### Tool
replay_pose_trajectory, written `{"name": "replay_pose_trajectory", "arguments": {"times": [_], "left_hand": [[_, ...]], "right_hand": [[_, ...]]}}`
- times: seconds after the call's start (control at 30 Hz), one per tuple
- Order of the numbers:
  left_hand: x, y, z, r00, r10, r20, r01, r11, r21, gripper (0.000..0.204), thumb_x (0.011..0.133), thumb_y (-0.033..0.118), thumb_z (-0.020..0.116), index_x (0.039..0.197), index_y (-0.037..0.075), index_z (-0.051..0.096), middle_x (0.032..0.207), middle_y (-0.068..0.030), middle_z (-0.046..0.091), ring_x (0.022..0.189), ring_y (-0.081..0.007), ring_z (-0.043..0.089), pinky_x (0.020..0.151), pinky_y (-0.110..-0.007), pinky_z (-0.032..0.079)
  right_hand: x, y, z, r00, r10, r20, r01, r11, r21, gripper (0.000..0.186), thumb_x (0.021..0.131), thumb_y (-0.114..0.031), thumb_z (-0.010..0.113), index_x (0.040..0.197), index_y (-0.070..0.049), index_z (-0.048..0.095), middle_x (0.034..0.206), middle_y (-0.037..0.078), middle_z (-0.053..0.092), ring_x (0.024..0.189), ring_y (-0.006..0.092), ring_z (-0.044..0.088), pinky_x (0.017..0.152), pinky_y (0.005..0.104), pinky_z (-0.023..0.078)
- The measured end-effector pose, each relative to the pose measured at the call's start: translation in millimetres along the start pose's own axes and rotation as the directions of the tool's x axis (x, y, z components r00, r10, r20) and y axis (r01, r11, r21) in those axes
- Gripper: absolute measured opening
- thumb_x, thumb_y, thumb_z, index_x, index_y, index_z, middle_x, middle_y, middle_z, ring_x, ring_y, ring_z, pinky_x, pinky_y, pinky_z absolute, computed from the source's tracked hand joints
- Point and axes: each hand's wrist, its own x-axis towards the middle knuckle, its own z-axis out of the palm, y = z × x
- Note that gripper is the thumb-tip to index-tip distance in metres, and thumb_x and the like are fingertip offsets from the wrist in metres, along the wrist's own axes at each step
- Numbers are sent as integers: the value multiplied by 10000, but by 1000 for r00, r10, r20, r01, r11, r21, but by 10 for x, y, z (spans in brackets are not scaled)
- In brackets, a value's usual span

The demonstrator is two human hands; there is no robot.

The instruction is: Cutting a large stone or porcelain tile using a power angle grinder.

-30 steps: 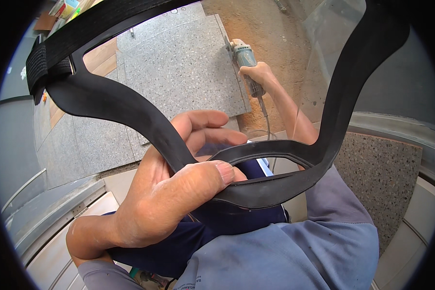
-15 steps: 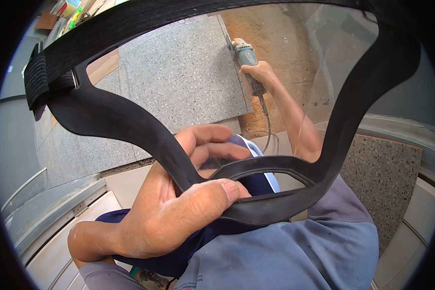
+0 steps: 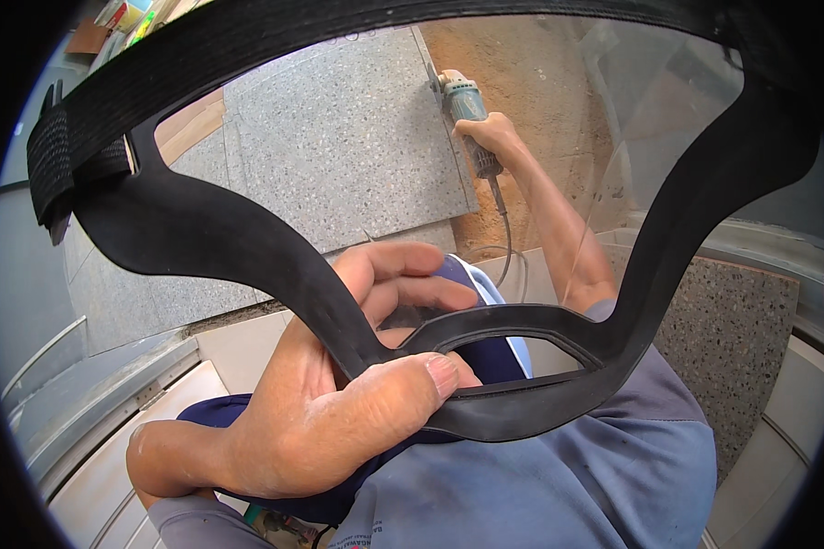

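Observation:
Close in front of me, my left hand [image 3: 311, 421] grips a pair of black-framed safety goggles [image 3: 201, 220] by the lower rim, near the nose arch. The thumb lies over the rim, and the other fingers curl behind it. A clear lens fills the frame, and a wide black strap runs along its top. Through the lens I see my right hand [image 3: 493, 134] wrapped round the body of a teal and grey angle grinder [image 3: 467, 101]. The grinder's disc is at the right edge of a grey speckled slab [image 3: 339, 137]; whether they touch I cannot tell.
Brown sandy ground [image 3: 536, 69] borders the slab. The grinder's cord [image 3: 507, 224] trails toward me. A darker speckled slab [image 3: 723, 357] stands at the right. Wooden pieces [image 3: 192, 137] lie at the left, and assorted items [image 3: 133, 20] sit at the far left.
The goggles have shifted slightly down and now look larger, with the left hand moving along with them. My right hand and the grinder have hardly moved.

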Motion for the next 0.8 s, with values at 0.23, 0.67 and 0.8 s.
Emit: {"name": "replay_pose_trajectory", "arguments": {"times": [0.23,0.67,0.8], "left_hand": [[6,2,-8,1000,-4,-6,4,1000,-3,862,827,224,655,1482,-140,228,1336,-343,477,1046,-294,691,968,-399,555],[33,26,-42,1000,-7,-8,7,1000,5,838,837,224,639,1487,-124,241,1344,-334,482,1052,-293,685,978,-397,545],[39,32,-53,1000,-5,-10,5,1000,-3,845,831,225,641,1488,-124,240,1343,-335,480,1051,-295,685,978,-400,544]], "right_hand": [[111,-12,13,1000,13,-13,-13,999,-33,488,684,-356,818,946,48,736,843,148,716,678,223,678,583,364,505],[197,-73,36,999,30,-19,-30,999,-25,491,687,-359,815,961,40,736,821,137,714,666,223,682,577,369,509],[238,-67,34,1000,-6,-12,6,1000,-25,475,692,-348,811,955,40,734,814,134,713,650,219,682,565,365,508]]}}
